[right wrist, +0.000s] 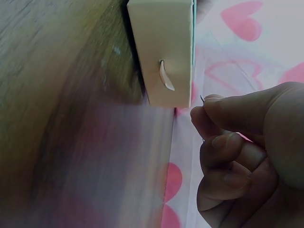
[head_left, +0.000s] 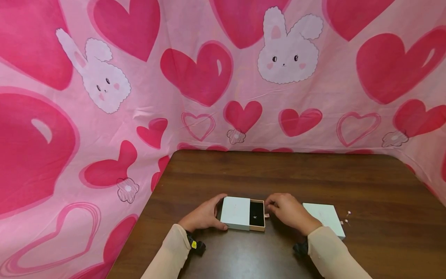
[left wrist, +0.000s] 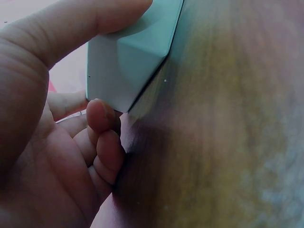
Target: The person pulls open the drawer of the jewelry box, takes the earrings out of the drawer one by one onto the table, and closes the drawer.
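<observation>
A pale mint jewelry box (head_left: pixel 235 213) lies on the table with its drawer (head_left: pixel 257 228) slid partly out to the right. On the drawer's black insert sits a small silver star (head_left: pixel 255 217). My left hand (head_left: pixel 203 216) grips the closed end of the box between thumb and fingers. Just right of the drawer, my right hand (head_left: pixel 283 207) pinches a small, thin piece with a curved wire tip (right wrist: pixel 202 98) between thumb and forefinger; the rest of it is hidden by the fingers. A pink ribbon tab (right wrist: pixel 165 78) hangs from the drawer's front.
Another pale mint box (head_left: pixel 325 217) lies to the right, partly behind my right wrist. Beside it are two small earrings with white ends (head_left: pixel 347 217). A pink heart-and-bunny cloth (head_left: pixel 244 89) hangs around the brown wooden table (head_left: pixel 278 170).
</observation>
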`<state>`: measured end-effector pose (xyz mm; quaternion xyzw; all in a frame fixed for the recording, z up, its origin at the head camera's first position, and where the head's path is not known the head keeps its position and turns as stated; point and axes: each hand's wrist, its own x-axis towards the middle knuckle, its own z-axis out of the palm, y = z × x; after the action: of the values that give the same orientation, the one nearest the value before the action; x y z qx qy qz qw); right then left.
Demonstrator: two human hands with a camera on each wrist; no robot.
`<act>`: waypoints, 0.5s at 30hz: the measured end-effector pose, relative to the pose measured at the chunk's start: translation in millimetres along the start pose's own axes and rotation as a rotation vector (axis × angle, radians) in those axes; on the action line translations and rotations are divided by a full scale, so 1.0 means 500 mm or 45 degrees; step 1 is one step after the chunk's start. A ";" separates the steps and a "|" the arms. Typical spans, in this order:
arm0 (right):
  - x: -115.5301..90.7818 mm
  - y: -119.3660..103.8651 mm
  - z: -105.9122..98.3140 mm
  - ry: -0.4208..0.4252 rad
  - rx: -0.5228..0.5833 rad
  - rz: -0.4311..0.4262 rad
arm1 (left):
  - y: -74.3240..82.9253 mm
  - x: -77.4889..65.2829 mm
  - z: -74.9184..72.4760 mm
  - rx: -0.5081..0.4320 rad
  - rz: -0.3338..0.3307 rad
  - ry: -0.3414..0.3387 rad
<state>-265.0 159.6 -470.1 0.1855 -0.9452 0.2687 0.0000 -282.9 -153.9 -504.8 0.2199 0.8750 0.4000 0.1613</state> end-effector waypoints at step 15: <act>-0.001 0.016 0.013 0.009 -0.037 -0.002 | -0.010 -0.001 0.000 0.022 0.031 -0.002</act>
<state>-266.8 162.6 -479.5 0.1855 -0.9488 0.2557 0.0062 -283.8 -157.1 -508.8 0.2323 0.8755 0.3941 0.1554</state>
